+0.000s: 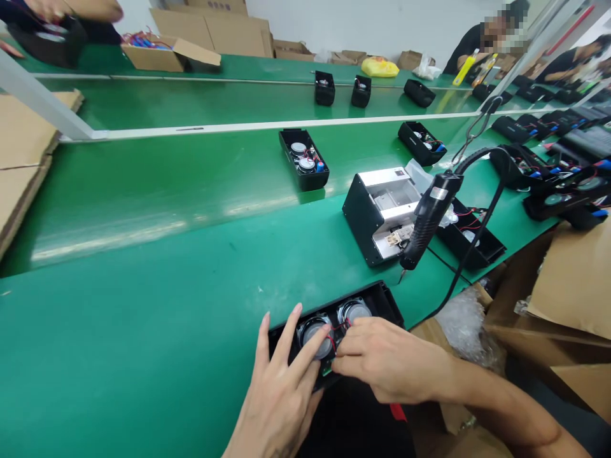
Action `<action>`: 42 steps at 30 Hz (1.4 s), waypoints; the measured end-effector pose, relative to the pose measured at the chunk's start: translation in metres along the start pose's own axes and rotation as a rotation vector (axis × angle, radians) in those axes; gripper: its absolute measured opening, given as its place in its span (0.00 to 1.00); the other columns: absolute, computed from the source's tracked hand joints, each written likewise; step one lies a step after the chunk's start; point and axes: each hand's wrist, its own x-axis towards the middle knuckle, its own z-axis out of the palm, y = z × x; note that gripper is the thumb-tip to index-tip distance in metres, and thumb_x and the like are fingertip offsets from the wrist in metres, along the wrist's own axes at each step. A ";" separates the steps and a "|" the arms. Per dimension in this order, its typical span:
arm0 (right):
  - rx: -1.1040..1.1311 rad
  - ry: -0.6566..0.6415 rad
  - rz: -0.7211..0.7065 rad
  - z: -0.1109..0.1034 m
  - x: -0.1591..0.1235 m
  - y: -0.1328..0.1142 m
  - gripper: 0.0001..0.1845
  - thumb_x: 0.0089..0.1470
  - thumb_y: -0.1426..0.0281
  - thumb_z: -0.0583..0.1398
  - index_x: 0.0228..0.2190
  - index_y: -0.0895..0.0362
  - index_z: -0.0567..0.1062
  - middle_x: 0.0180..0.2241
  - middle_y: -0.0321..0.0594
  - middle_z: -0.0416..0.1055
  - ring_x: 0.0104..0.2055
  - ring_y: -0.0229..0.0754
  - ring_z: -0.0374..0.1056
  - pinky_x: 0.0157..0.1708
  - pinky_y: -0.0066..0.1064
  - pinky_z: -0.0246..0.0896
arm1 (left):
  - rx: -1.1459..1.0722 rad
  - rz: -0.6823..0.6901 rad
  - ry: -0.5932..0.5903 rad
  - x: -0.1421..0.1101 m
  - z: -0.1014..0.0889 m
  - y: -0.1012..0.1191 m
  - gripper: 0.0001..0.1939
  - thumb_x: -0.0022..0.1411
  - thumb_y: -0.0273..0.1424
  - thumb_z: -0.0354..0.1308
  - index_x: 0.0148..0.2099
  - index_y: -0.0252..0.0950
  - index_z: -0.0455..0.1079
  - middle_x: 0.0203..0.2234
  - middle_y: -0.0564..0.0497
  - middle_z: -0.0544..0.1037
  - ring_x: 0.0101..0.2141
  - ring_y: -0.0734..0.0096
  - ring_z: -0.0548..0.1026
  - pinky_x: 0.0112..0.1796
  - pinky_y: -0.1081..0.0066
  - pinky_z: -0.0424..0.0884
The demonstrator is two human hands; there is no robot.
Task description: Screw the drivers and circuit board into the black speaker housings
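An open black speaker housing (392, 304) lies at the table's near edge, set at a slant. Two round speakers (356, 310) sit in it, with thin red and black wires (333, 342) between them and a bit of green circuit board (327, 369) showing at the near side. My left hand (286, 388) rests over the housing's left end, fingers spread; its thumb is hidden. My right hand (382, 356) is closed in a pinch at the wires beside the board; the fingertips are partly hidden. Beyond the housing hangs a black electric screwdriver (432, 216), bit down.
A screw feeder (377, 216) stands behind the housing. Another open housing (305, 159) lies on the green conveyor (191, 184); more crowd the right. A cable (482, 235) loops down near my right arm. Cardboard boxes (568, 280) stand at right. Co-workers sit across.
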 end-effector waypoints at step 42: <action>-0.100 0.121 0.204 -0.018 0.043 0.007 0.17 0.58 0.66 0.69 0.48 0.56 0.83 0.35 0.46 0.85 0.36 0.54 0.80 0.33 0.37 0.60 | -0.528 -0.094 -0.668 0.079 -0.029 -0.077 0.14 0.63 0.48 0.69 0.38 0.45 0.85 0.60 0.51 0.77 0.53 0.59 0.78 0.52 0.63 0.75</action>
